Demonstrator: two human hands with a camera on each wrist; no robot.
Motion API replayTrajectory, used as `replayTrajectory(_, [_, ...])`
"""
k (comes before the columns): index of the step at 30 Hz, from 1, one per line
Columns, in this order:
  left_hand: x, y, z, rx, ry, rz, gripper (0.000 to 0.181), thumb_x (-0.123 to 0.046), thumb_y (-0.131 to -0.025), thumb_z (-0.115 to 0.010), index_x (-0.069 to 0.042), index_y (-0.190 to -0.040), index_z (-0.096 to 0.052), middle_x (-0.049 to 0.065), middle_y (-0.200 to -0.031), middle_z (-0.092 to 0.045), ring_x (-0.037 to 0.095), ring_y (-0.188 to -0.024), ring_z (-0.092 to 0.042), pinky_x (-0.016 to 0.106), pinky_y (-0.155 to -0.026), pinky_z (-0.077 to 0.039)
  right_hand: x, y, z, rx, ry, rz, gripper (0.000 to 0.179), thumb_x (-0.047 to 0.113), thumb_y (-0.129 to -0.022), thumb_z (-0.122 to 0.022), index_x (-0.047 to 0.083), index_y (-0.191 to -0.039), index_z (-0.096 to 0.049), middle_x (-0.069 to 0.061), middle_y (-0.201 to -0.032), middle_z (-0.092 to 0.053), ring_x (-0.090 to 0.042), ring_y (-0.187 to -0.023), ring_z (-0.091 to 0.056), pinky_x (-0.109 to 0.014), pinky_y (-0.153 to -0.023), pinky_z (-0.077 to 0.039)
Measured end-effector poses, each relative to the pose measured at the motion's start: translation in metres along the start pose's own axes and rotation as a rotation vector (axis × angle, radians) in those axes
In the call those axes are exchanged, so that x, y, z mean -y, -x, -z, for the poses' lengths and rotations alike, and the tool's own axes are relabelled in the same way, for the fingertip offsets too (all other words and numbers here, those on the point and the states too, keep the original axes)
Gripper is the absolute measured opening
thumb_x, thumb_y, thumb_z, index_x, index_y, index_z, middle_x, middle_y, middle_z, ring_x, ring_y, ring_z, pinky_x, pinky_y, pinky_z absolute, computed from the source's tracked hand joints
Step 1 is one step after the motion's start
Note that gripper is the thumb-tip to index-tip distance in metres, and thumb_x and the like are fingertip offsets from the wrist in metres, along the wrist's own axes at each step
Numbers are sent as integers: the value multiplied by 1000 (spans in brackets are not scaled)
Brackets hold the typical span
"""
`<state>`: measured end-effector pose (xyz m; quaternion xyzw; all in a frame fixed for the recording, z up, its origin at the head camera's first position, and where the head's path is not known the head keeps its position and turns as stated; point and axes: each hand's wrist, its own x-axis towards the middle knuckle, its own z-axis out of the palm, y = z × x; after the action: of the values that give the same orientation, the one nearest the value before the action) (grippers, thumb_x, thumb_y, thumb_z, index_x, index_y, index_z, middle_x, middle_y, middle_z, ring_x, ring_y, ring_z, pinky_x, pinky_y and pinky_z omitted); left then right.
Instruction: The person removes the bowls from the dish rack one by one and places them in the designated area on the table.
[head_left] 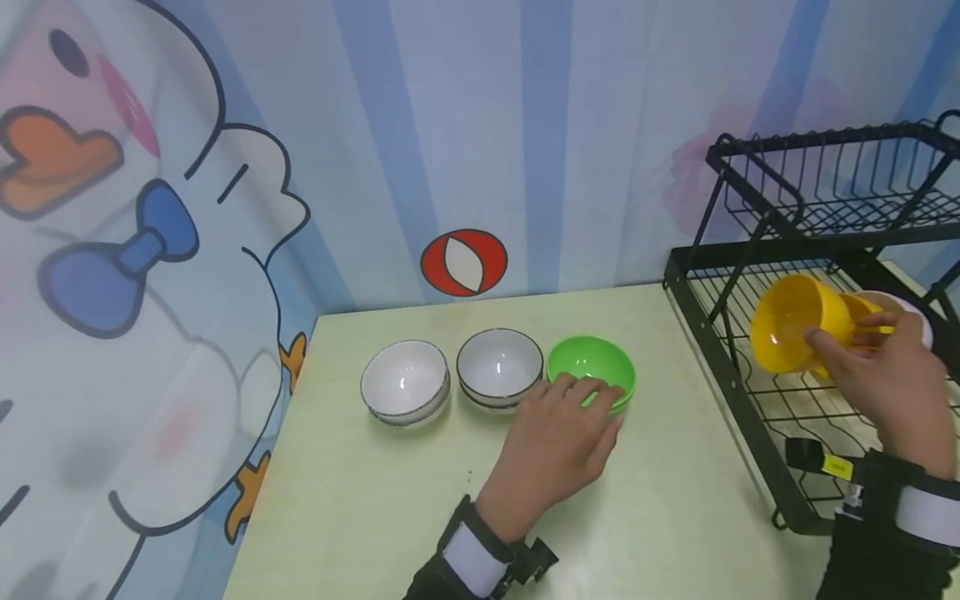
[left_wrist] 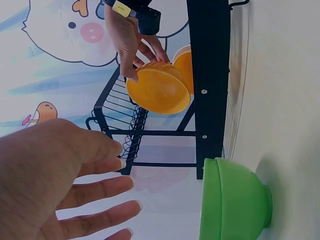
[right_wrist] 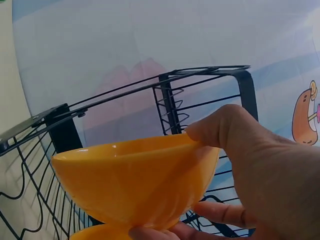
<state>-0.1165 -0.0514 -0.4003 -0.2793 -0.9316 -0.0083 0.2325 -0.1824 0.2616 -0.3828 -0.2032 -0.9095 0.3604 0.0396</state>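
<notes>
a blue-striped backdrop, pale worktop, black rack; my right hand pinches a tilted yellow bowl above the rack's lower tier; only the left wrist view shows my left hand, loosely spread, clear of the green bowl.

A striped blue backdrop with a cartoon duck borders the pale tabletop.

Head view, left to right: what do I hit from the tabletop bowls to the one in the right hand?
left white bowl → next white bowl → green bowl → yellow bowl in right hand
</notes>
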Motion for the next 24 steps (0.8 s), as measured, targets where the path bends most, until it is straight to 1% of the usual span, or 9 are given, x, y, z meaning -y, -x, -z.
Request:
replayTrajectory(3, [1, 1, 1, -9, 6, 9, 30, -40, -99, -55, -27, -124, -65, -9, -120, -69, 12, -106, -66, 29, -80, -54, 0, 1, 2, 23, -12, 43, 79, 33, -102, -49, 0, -156, -2, -45, -147, -27, -60, -117, -46, -46, -70, -60])
replayTrajectory(5, [2, 1, 2, -18, 11, 12, 30, -39, -99, -56, -26, -124, -65, -9, -120, -69, 12, -106, -65, 29, -80, -54, 1, 2, 3, 46, -25, 67, 80, 35, -103, -48, 0, -157, -1, -45, -147, -26, -59, -117, -48, -28, -55, -57])
replayTrajectory(7, [2, 1, 3, -24, 11, 13, 30, -39, -98, -57, -26, -124, -65, -9, -120, -69, 12, -106, -65, 29, -80, -54, 3, 4, 5, 60, -30, 90, 80, 36, -103, -47, -1, -156, 0, -45, -147, -26, -59, -116, -49, -20, -49, -52])
replayTrajectory(8, [2, 1, 3, -26, 11, 14, 30, -39, -98, -58, -26, -125, -65, -8, -121, -69, 12, -107, -65, 29, -79, -54, 4, 5, 5, 62, -33, 102, 80, 35, -103, -47, -2, -156, -1, -46, -146, -27, -59, -116, -49, -22, -50, -53])
replayTrajectory(12, [4, 1, 7, -23, 6, 24, 32, -39, -97, -60, -26, -126, -64, -8, -123, -68, 13, -109, -65, 28, -79, -53, 9, 9, 3, 51, -28, 154, 75, 32, -103, -48, -6, -153, -7, -46, -144, -29, -59, -115, -49, -52, -76, -58])
replayTrajectory(14, [5, 1, 9, -15, 3, 30, 33, -40, -97, -60, -26, -127, -63, -7, -124, -68, 13, -110, -65, 28, -80, -53, 12, 10, 3, 57, -34, 168, 73, 32, -103, -48, -8, -152, -10, -46, -142, -30, -59, -114, -50, -53, -78, -57])
replayTrajectory(17, [6, 1, 11, -4, 2, 35, 35, -40, -97, -61, -26, -128, -63, -7, -125, -67, 13, -111, -64, 28, -81, -53, 16, 11, 2, 83, -59, 178, 71, 33, -103, -48, -10, -149, -14, -46, -141, -32, -58, -111, -52, -32, -63, -60])
replayTrajectory(20, [8, 3, 11, 1, 0, 40, 36, -40, -97, -61, -25, -129, -62, -7, -125, -67, 13, -111, -64, 28, -82, -54, 20, 12, 1, 128, -75, 170, 74, 37, -103, -47, -11, -150, -14, -45, -140, -33, -57, -110, -54, -13, -50, -51])
replayTrajectory(24, [10, 4, 11, 1, -2, 42, 40, -40, -96, -62, -23, -132, -60, -5, -126, -67, 14, -111, -64, 29, -81, -54, 25, 14, 0, 168, -57, 139, 80, 43, -103, -45, -10, -151, -10, -46, -141, -31, -57, -112, -53, -30, -63, -60])
